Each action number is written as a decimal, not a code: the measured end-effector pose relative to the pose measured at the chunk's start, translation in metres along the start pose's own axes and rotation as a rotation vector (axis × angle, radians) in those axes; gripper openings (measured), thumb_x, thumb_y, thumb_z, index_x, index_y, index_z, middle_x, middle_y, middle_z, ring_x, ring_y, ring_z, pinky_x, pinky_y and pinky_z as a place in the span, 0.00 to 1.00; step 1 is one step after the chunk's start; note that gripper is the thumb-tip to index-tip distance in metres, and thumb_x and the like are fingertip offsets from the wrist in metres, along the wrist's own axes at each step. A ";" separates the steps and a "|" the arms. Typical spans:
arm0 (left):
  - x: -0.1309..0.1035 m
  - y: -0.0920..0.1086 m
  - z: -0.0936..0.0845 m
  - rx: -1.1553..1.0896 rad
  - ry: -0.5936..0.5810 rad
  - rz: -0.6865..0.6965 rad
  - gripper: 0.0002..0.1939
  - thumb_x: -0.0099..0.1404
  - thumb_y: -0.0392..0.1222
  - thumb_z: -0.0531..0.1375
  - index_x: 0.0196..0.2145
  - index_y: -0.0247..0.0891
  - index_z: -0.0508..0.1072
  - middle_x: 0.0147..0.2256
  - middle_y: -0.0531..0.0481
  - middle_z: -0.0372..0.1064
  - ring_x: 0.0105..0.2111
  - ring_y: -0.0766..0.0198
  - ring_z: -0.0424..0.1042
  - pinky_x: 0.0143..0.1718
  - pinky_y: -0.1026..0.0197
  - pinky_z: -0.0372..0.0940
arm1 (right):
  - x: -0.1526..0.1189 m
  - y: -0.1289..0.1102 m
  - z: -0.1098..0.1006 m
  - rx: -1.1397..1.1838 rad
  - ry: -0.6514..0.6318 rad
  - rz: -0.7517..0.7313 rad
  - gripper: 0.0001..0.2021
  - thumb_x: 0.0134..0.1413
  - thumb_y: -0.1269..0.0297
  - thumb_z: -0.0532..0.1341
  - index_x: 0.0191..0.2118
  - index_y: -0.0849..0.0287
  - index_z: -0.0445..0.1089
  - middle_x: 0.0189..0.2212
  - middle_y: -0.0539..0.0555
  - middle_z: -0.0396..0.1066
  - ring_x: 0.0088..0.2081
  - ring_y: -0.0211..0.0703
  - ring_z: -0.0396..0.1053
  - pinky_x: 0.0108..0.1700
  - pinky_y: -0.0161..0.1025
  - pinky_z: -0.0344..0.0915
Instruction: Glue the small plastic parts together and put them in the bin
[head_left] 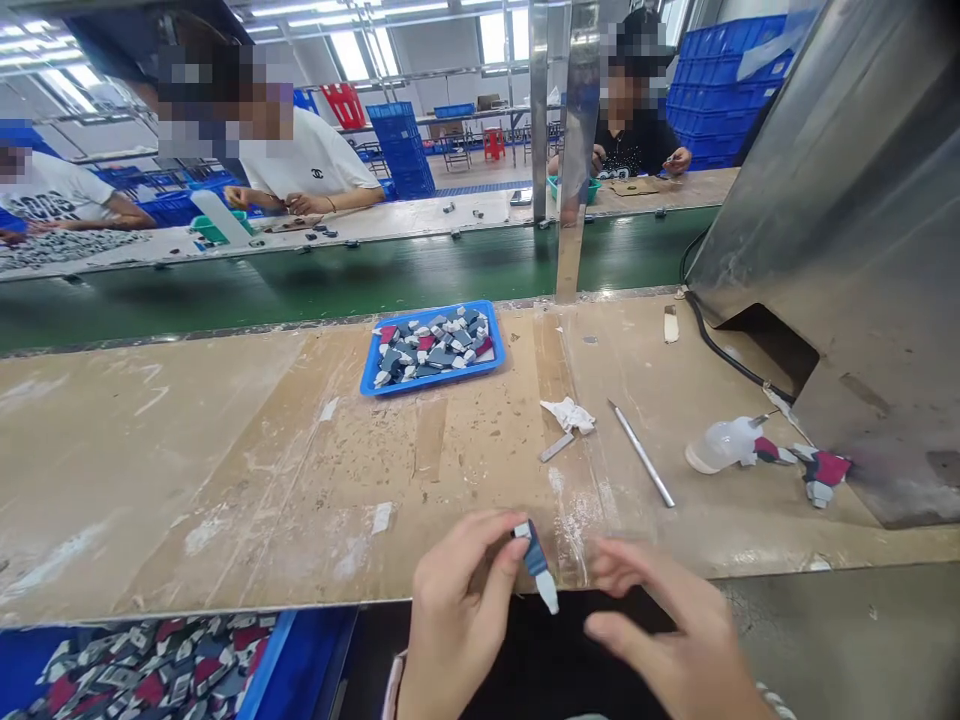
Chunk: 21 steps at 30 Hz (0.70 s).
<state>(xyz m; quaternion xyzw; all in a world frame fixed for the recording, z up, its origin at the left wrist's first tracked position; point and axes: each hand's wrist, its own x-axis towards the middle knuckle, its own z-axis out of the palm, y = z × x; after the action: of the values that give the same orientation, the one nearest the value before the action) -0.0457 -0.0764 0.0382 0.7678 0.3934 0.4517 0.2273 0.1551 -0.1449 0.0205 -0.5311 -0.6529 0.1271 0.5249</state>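
Presently, left hand (466, 590) pinches small blue-and-white piece (535, 560) between fingers, near table (262, 510) edge; right hand (671, 625) close by, fingers parted, released.

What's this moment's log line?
left hand: holds blue-and-white part | right hand: open, empty | blue tray: holds small parts

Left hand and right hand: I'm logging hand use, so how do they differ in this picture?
The left hand pinches a small blue-grey and white piece; the right hand shows nothing in its grasp. The left hand's thumb and fingers close on that piece, while the right hand's thumb and fingers stand apart. Both are bare, at the near edge of the worktable.
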 end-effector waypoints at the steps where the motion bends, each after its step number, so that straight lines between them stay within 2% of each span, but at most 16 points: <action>1: 0.002 -0.006 -0.001 0.026 -0.009 0.013 0.10 0.70 0.32 0.59 0.46 0.43 0.75 0.40 0.53 0.78 0.39 0.69 0.78 0.42 0.71 0.72 | -0.006 0.011 -0.008 -0.044 0.032 0.064 0.11 0.64 0.55 0.64 0.47 0.53 0.73 0.31 0.47 0.78 0.28 0.34 0.77 0.35 0.23 0.74; 3: 0.004 -0.015 -0.002 0.074 -0.046 0.052 0.11 0.70 0.31 0.59 0.46 0.43 0.75 0.40 0.52 0.78 0.40 0.68 0.78 0.43 0.70 0.72 | -0.017 0.029 -0.025 -0.135 0.140 0.277 0.08 0.63 0.57 0.65 0.42 0.54 0.75 0.31 0.48 0.79 0.28 0.35 0.78 0.33 0.23 0.74; 6: 0.002 -0.020 -0.004 0.118 -0.114 0.080 0.10 0.71 0.32 0.58 0.46 0.43 0.75 0.42 0.50 0.78 0.44 0.65 0.78 0.47 0.66 0.73 | -0.023 0.041 -0.043 -0.226 0.405 0.598 0.15 0.56 0.49 0.68 0.40 0.56 0.77 0.30 0.51 0.78 0.29 0.39 0.76 0.33 0.27 0.73; 8: -0.002 -0.019 -0.004 0.132 -0.138 0.048 0.10 0.70 0.37 0.60 0.49 0.43 0.74 0.45 0.48 0.77 0.46 0.62 0.77 0.48 0.63 0.74 | -0.018 0.042 -0.052 -0.200 0.583 0.738 0.20 0.51 0.46 0.70 0.42 0.56 0.75 0.31 0.52 0.76 0.30 0.40 0.73 0.33 0.31 0.70; 9: -0.004 -0.017 -0.004 0.145 -0.144 0.026 0.13 0.69 0.41 0.63 0.50 0.43 0.73 0.46 0.47 0.76 0.47 0.60 0.77 0.48 0.61 0.75 | -0.013 0.043 -0.055 -0.159 0.644 0.759 0.22 0.48 0.46 0.71 0.44 0.56 0.74 0.34 0.52 0.75 0.31 0.41 0.72 0.34 0.34 0.69; 10: -0.005 -0.016 -0.003 0.161 -0.142 0.012 0.17 0.66 0.44 0.66 0.51 0.43 0.72 0.47 0.45 0.76 0.48 0.58 0.77 0.48 0.58 0.75 | -0.008 0.045 -0.058 -0.098 0.676 0.741 0.25 0.45 0.47 0.73 0.45 0.55 0.72 0.37 0.53 0.74 0.32 0.41 0.71 0.35 0.36 0.69; 12: -0.007 -0.014 -0.001 0.188 -0.123 0.005 0.23 0.61 0.48 0.70 0.51 0.42 0.71 0.48 0.43 0.76 0.47 0.54 0.78 0.47 0.55 0.76 | 0.003 0.054 -0.064 0.010 0.687 0.600 0.30 0.40 0.51 0.76 0.50 0.54 0.69 0.47 0.55 0.71 0.36 0.43 0.69 0.40 0.41 0.68; 14: -0.007 -0.013 0.001 0.198 -0.108 0.021 0.22 0.61 0.46 0.70 0.50 0.41 0.71 0.46 0.43 0.76 0.46 0.54 0.78 0.46 0.54 0.77 | 0.011 0.066 -0.068 0.011 0.666 0.441 0.36 0.39 0.55 0.77 0.56 0.51 0.66 0.55 0.59 0.67 0.45 0.50 0.69 0.48 0.48 0.67; 16: -0.007 -0.013 0.004 0.193 -0.104 0.041 0.20 0.62 0.43 0.69 0.50 0.41 0.71 0.45 0.44 0.77 0.45 0.55 0.79 0.45 0.56 0.77 | 0.016 0.079 -0.072 -0.085 0.624 0.349 0.42 0.41 0.55 0.77 0.62 0.50 0.61 0.61 0.63 0.64 0.56 0.58 0.66 0.54 0.54 0.64; 18: -0.008 -0.013 0.004 0.190 -0.106 0.053 0.19 0.63 0.39 0.67 0.51 0.41 0.71 0.46 0.44 0.77 0.46 0.56 0.79 0.47 0.57 0.76 | 0.021 0.087 -0.074 -0.187 0.544 0.328 0.47 0.40 0.51 0.77 0.66 0.50 0.57 0.63 0.65 0.62 0.61 0.65 0.63 0.59 0.59 0.60; 21: -0.010 -0.013 0.004 0.173 -0.120 0.052 0.16 0.67 0.34 0.62 0.52 0.41 0.70 0.48 0.44 0.77 0.49 0.58 0.78 0.52 0.59 0.74 | 0.029 0.089 -0.073 -0.273 0.439 0.378 0.51 0.40 0.45 0.76 0.68 0.50 0.53 0.61 0.63 0.66 0.62 0.67 0.63 0.62 0.63 0.56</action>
<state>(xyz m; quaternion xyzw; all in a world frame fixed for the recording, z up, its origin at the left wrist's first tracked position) -0.0503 -0.0770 0.0215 0.8202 0.3966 0.3749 0.1715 0.2678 -0.1139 0.0026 -0.7233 -0.4249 0.0159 0.5441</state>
